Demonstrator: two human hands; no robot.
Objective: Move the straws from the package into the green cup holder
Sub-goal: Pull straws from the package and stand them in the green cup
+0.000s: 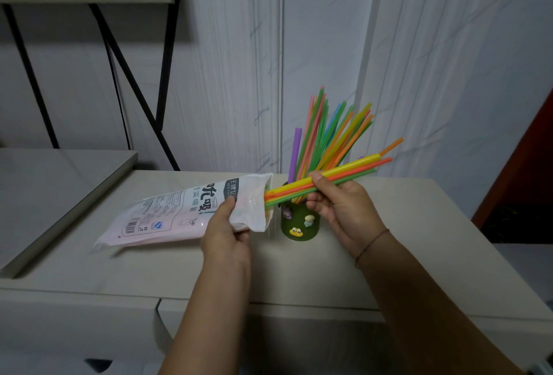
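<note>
A pale cabinet top (419, 225) is carrying everything here, and the white and pink printed package (167, 219) is being held slanted just above it, its open mouth pointing toward the green cup holder (294, 222). That holder, trimmed with small cartoon figures, is standing upright just beside the package's mouth, and a large fan of coloured straws (326, 135) is already leaning out of it toward the right. The left hand (224, 234) is gripping the package near its open end, thumb on top and fingers underneath. The right hand (341, 204) is pinching a small bundle of yellow, orange and green straws (344, 172) between thumb and fingers, roughly at mid-length. The bundle is lying almost level across the front of the holder, its left ends sitting right at the package mouth; whether they are fully clear of it I cannot tell. These straws are looking very light, smooth and likely slippery, stiff enough to stay straight yet easy to kink, so a firm but gentle pinch near the middle is probably suiting them best, keeping the bundle from splaying while it is tipped upright. A thin cord bracelet (371, 244) is circling the right wrist.
</note>
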